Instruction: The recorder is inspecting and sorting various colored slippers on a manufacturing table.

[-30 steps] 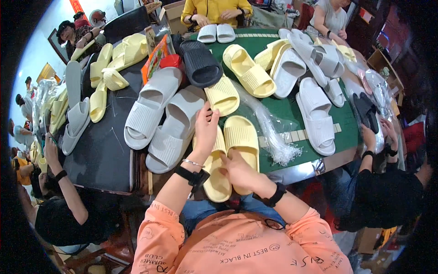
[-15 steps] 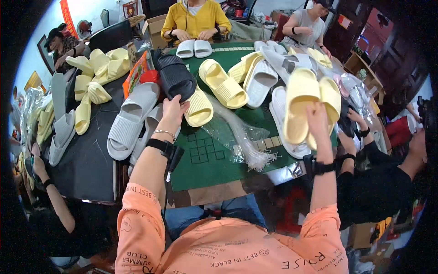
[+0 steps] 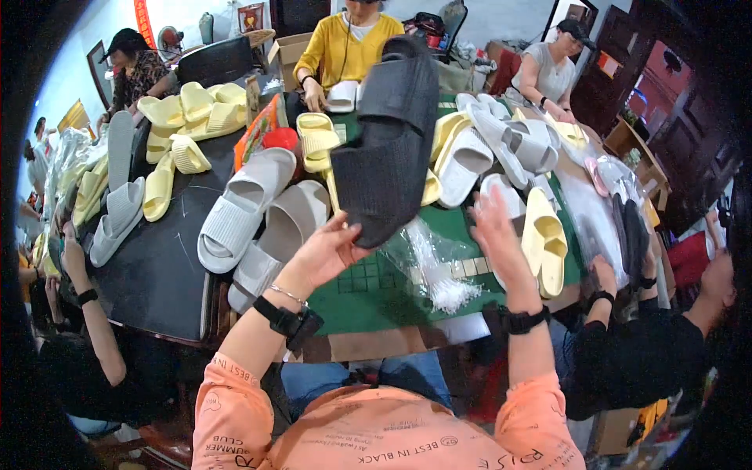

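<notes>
A black slide slipper with a ribbed strap is gripped near its lower end by the fingers of the left hand and is held up, toe end away from the wearer, above a dark green table mat. The right hand is held open over the mat, its fingers apart and blurred by motion. Just beside it, a pair of pale yellow slide slippers is seen tipped on its side, with a light grey slipper partly hidden behind the right hand's fingers.

Between the two hands, a clear, crinkled plastic bag is laid on the mat; in it a bundle of thin white strands is contained, the tips fanned toward the near edge. Whether the bag's mouth is open cannot be told.

To the left of the left hand, two large light grey ribbed slippers are set side by side, with an orange printed packet and a rounded red object just beyond. At the far side, a brown cardboard box is placed beside a person in a yellow top; its contents cannot be made out.
</notes>
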Demonstrator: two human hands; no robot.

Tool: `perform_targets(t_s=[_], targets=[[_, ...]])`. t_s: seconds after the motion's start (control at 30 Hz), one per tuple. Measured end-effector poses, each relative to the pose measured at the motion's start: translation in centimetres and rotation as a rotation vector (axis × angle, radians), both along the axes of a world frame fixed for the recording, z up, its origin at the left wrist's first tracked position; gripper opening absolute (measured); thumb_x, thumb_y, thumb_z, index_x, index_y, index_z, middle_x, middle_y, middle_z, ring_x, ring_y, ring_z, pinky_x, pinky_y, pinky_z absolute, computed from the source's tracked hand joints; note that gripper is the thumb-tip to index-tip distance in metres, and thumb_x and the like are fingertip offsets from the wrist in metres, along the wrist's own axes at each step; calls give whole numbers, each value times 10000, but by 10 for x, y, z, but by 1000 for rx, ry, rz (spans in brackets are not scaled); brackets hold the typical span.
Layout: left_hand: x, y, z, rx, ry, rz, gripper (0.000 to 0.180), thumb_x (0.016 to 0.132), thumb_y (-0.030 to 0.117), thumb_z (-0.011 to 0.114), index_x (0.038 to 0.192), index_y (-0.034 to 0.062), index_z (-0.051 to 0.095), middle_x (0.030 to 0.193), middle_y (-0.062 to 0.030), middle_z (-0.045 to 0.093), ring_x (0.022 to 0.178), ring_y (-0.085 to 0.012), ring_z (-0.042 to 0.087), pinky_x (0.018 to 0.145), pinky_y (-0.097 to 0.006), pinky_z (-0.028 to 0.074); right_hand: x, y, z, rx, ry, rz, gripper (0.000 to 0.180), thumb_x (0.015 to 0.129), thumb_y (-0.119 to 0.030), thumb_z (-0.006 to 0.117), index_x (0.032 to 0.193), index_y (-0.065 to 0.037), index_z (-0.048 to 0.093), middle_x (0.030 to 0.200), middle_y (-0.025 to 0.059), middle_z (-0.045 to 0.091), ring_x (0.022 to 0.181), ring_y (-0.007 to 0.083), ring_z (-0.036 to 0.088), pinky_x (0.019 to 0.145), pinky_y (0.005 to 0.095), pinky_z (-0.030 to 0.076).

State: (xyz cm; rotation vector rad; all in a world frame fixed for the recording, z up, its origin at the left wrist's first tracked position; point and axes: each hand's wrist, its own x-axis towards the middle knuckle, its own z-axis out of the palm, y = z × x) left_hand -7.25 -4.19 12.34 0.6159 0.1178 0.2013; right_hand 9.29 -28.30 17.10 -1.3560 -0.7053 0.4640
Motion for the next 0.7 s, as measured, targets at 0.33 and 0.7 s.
perform_targets(t_s=[0.33,0.7], targets=[[-57,-23,22,182,243,-242,315,851,55,548,1084,56,336,939,-78,563,777,-139,602,623,-250,534,-73,21,-17,254,422,54,940,691,-681,528,1341,-49,276,1351,104,353,1228,272,353,1015,412,296],[-116,4,-3,549,326,-236,405,816,35,573,1194,56,427,942,-18,559,834,-93,535,692,-242,470,-29,-11,42,807,271,-1,920,719,-628,495,1296,55,277,1245,203,432,1125,312,458,958,435,376]])
